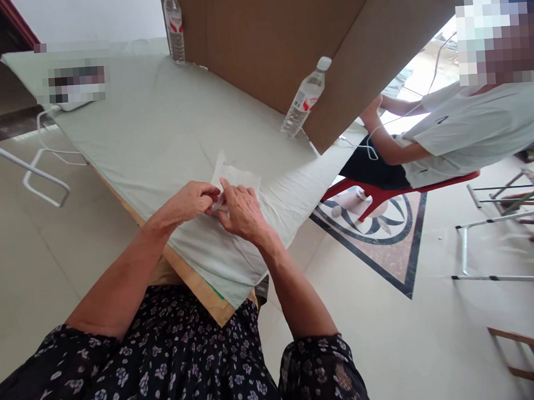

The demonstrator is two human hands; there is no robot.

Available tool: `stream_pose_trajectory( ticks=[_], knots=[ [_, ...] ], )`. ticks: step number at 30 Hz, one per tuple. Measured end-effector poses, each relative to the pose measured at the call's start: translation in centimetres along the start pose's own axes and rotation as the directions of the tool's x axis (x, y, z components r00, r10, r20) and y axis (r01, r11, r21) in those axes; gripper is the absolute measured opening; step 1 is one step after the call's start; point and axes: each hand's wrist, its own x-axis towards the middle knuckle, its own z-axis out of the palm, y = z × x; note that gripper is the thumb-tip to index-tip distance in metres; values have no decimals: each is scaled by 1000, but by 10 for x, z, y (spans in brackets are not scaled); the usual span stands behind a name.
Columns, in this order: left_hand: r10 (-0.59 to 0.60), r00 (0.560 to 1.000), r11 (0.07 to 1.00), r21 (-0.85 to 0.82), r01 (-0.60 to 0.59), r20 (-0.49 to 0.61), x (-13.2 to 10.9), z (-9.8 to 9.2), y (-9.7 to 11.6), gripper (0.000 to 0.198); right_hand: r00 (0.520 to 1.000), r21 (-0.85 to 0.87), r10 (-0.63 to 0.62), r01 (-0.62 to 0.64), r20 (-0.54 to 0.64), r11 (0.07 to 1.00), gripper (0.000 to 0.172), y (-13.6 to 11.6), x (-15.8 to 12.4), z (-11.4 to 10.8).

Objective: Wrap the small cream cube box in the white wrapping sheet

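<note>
- A thin whitish sheet [242,176] lies near the close corner of the table, its near edge bunched up between my fingertips; I cannot tell whether it is paper or plastic.
- My left hand [192,200] pinches that bunched edge with curled fingers and thumb.
- My right hand [241,210] grips it just beside, fingers bent over the top, thumb underneath.
- Under both, a pale, creased cloth [149,123] covers the table.
- Beyond the sheet, a clear bottle [306,98] with a white cap stands by a brown cardboard panel [275,36]; another bottle [174,27] stands farther back.
- To my right, a person [479,120] in a white shirt sits on a red chair [384,197].
</note>
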Motion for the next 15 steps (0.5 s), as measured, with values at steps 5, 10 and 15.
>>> stream_pose_trajectory(
  ticks=[5, 10, 15],
  knots=[
    [175, 972, 896, 435, -92, -156, 0, 13, -4, 28, 953, 169, 136, -93, -270, 981, 49, 22, -35, 4],
    [249, 955, 877, 455, -152, -160, 0, 21, -10, 20, 803, 380, 525, -409, -283, 830, 49, 52, -70, 17],
    [211, 962, 892, 436, -116, -175, -4, 25, -13, 21, 803, 445, 588, -495, -93, 747, 77, 55, -59, 24]
  ],
)
